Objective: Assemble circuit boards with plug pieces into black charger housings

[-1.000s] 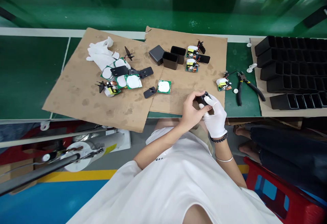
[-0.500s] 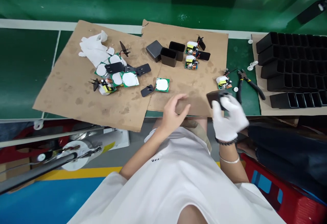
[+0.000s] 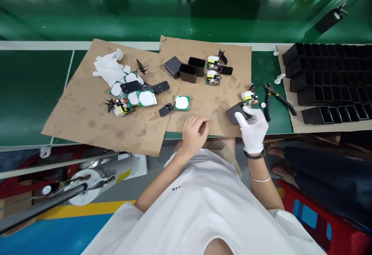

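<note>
My right hand [image 3: 253, 126], in a white glove, has its thumb and fingers closed on the near right side of a black plastic case [image 3: 234, 113], which is tilted at the cardboard's front right. Just beyond it lies a circuit board [image 3: 249, 97] with yellow and white parts and a black piece on wires. My bare left hand [image 3: 195, 134] is at the cardboard's front edge, fingers curled in toward the thumb, with nothing visible in them. Beyond it is a green board with a white pad [image 3: 182, 102], beside a small black cover [image 3: 166, 109].
Black cases [image 3: 188, 73] and more circuit boards [image 3: 213, 77] stand farther back. On the left, pad-topped boards [image 3: 147, 98] pile up by a white glove [image 3: 109, 67]. Cutting pliers [image 3: 276, 96] lie right, before rows of black cases [image 3: 312, 114]. A person's legs [image 3: 322, 169] are at right.
My right hand has brought the black case down and left, beside the circuit board. The left hand's fingers have drawn from spread to curled. The whole view has shifted slightly.
</note>
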